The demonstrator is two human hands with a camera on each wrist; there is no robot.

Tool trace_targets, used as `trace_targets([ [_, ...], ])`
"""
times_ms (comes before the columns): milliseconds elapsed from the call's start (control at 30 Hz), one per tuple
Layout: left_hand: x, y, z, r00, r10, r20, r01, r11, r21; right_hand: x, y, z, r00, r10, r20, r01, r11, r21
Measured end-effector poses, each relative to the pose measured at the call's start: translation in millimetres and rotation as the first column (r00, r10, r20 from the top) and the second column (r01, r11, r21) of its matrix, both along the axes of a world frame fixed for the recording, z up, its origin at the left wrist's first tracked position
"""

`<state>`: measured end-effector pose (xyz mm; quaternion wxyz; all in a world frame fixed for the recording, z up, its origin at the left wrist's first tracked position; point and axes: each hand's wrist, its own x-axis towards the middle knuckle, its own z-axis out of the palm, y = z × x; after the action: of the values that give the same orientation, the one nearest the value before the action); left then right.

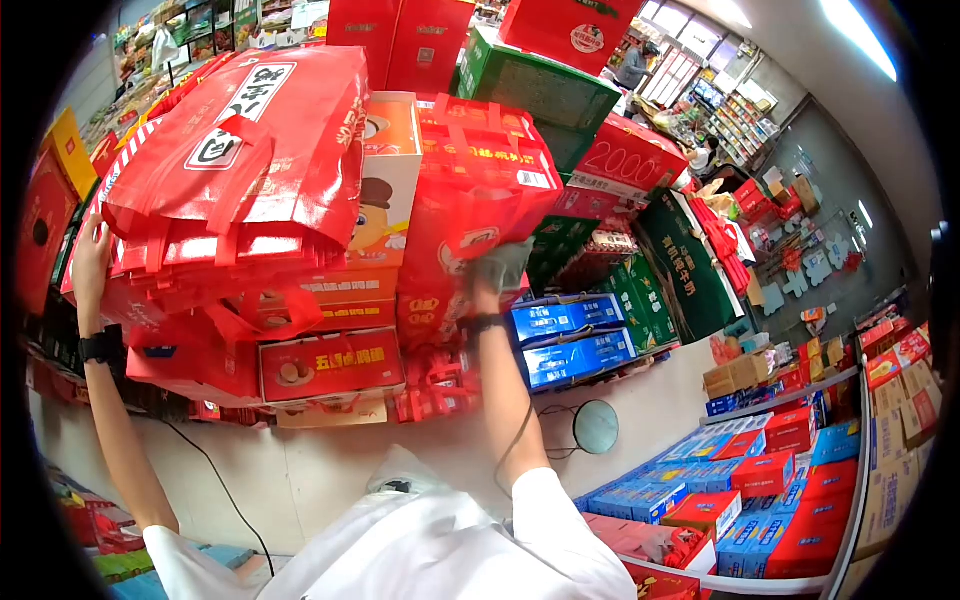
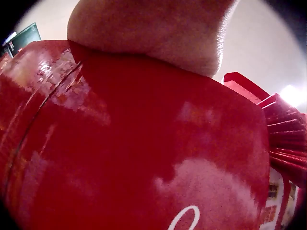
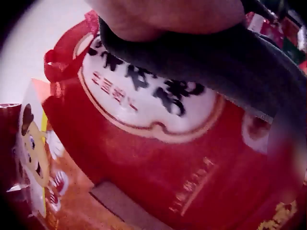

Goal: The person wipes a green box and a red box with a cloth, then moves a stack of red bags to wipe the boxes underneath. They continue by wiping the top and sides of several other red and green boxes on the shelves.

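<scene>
The step in hand appears to be wiping: the right hand point(image 1: 484, 290) holds a grey cloth point(image 1: 508, 268) against the red bag point(image 1: 432, 230), right of the bag stack point(image 1: 300, 170). The left hand point(image 1: 92, 265) rests at the stack's left edge; whether either hand's fingers pinch cannot be told. The next move likely calls for even cloth pressure.

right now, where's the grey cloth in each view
Head: grey cloth near the centre, at the right hand.
Left wrist: not in it.
Right wrist: across the upper right.
Shared landmark: cartoon box, left of the cloth in head and right wrist only.
</scene>
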<state>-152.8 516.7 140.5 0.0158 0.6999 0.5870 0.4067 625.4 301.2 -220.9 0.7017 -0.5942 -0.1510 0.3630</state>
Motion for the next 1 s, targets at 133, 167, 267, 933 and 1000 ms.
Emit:
trace_targets([
  [133,-9,0,5,0.967,-0.104,-0.232,0.156,0.963,0.218,-4,-7,103,0.871,-0.042,0.49,0.039,0.999,0.016],
  [167,-9,1,3,0.956,-0.155,-0.249,0.227,0.929,0.294,-1,-4,122,0.84,-0.043,0.541,0.04,0.999,0.016],
  [267,0,-11,13,0.981,-0.131,-0.141,0.152,0.977,0.151,-4,5,142,0.77,-0.093,0.632,0.085,0.995,0.043],
  [933,-5,1,9,1.0,0.01,-0.019,-0.012,0.996,-0.086,-37,6,129,0.731,-0.201,0.652,0.189,0.978,0.09],
  [1000,-4,2,10,1.0,0.013,-0.017,-0.015,0.993,-0.12,-54,6,115,0.745,-0.177,0.643,0.172,0.982,0.071],
])
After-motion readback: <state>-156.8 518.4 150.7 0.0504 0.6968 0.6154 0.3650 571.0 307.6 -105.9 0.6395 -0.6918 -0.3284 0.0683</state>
